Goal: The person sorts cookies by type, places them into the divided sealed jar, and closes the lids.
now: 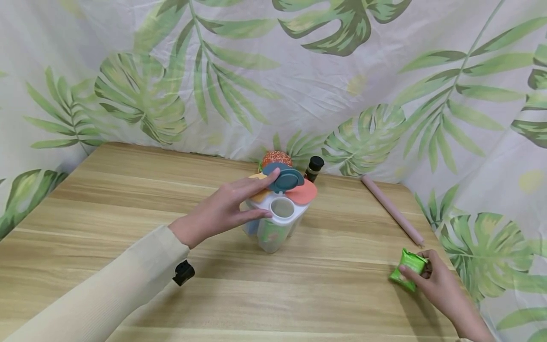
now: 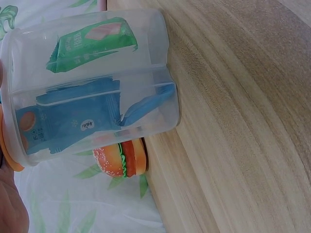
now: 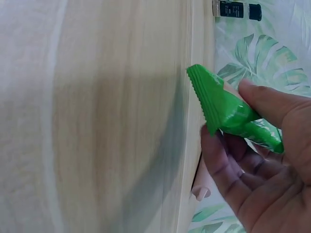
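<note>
A clear divided container (image 1: 273, 232) with a white top stands on the table. Its dark blue lid (image 1: 287, 179) is raised over a round opening, beside coral and orange lids. My left hand (image 1: 226, 204) touches the raised lid with outstretched fingers, its thumb near the opening's rim. Through the wall in the left wrist view, a green packet (image 2: 92, 43) shows in one compartment and blue packets (image 2: 80, 116) in another. Apart from the container, at the right, my right hand (image 1: 440, 280) pinches a small green snack packet (image 3: 233, 107) between thumb and fingers, above the table.
Behind the container are a toy burger (image 1: 277, 159) and a black-capped bottle (image 1: 314, 168). A pink rolling-pin-like rod (image 1: 393, 211) lies near the table's right edge. A small black object (image 1: 183, 273) is beside the left sleeve. Leaf-patterned cloth (image 1: 239, 71) hangs behind the wooden table (image 1: 299, 304).
</note>
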`<state>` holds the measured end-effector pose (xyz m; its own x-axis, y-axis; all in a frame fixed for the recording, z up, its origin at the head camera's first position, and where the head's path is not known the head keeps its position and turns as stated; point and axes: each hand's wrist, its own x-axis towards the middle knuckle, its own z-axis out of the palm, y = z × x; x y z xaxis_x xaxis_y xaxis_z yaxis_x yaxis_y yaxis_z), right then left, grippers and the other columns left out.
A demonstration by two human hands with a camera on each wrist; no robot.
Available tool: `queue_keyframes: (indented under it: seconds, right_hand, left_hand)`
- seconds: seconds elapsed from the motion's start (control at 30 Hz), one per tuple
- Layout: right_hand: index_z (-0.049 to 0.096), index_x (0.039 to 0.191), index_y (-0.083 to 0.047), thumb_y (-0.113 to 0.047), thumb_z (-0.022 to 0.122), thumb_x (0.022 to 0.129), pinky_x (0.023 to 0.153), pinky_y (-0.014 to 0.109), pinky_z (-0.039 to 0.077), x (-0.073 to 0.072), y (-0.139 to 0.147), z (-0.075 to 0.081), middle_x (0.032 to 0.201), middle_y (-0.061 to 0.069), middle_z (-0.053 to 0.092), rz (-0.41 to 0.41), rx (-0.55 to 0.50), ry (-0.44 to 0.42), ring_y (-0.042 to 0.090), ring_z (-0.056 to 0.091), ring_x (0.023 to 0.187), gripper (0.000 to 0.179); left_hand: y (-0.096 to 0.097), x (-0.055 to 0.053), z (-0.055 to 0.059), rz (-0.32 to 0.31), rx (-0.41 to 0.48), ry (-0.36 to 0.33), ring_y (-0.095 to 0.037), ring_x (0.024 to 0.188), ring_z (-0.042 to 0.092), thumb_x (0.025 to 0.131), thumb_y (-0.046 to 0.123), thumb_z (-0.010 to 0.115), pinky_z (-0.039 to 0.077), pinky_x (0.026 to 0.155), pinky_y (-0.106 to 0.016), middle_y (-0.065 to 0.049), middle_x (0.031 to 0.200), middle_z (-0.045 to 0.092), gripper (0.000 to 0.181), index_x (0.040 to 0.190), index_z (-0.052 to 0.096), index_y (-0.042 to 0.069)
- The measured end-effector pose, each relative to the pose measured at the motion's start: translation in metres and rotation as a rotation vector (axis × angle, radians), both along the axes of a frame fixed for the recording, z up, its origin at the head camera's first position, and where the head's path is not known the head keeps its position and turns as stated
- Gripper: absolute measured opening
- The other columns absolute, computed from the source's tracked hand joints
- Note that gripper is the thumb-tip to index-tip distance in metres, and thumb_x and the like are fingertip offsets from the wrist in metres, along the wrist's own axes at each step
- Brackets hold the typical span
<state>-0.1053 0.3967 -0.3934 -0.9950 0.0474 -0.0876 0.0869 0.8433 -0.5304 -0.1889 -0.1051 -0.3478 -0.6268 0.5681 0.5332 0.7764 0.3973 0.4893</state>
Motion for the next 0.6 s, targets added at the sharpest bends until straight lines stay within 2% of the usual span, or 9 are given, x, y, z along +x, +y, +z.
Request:
queue_keyframes:
  seconds: [0.17, 0.4, 0.6]
  right_hand:
    - [0.043, 0.131, 0.010, -0.023, 0.072, 0.101, 0.057, 0.026, 0.057, -0.003, -0.009, 0.000, 0.110, 0.026, 0.064, 0.025, -0.084, 0.080, -0.007, 0.064, 0.078, 0.053]
    - [0.049, 0.123, 0.005, -0.012, 0.075, 0.098, 0.056, 0.027, 0.058, -0.017, -0.035, 0.005, 0.111, 0.025, 0.066, 0.129, -0.140, 0.242, -0.010, 0.066, 0.080, 0.040]
    - [0.055, 0.120, 0.002, -0.005, 0.075, 0.096, 0.052, 0.024, 0.054, -0.032, -0.061, 0.021, 0.105, 0.019, 0.069, 0.259, -0.162, 0.355, -0.006, 0.066, 0.078, 0.032]
  left_hand:
    - [0.000, 0.000, 0.000, -0.002, 0.004, 0.007, -0.024, 0.128, 0.066, 0.087, 0.023, 0.086, 0.056, 0.106, -0.044, -0.008, 0.140, 0.069, 0.090, 0.163, 0.039, 0.014]
    - [-0.001, 0.001, 0.000, -0.002, 0.005, 0.006, -0.024, 0.128, 0.066, 0.087, 0.022, 0.086, 0.056, 0.107, -0.044, -0.009, 0.139, 0.069, 0.090, 0.163, 0.039, 0.013]
    - [-0.001, 0.001, 0.002, 0.008, -0.008, -0.015, -0.025, 0.134, 0.064, 0.088, 0.025, 0.085, 0.054, 0.110, -0.045, -0.007, 0.145, 0.067, 0.089, 0.164, 0.038, 0.016]
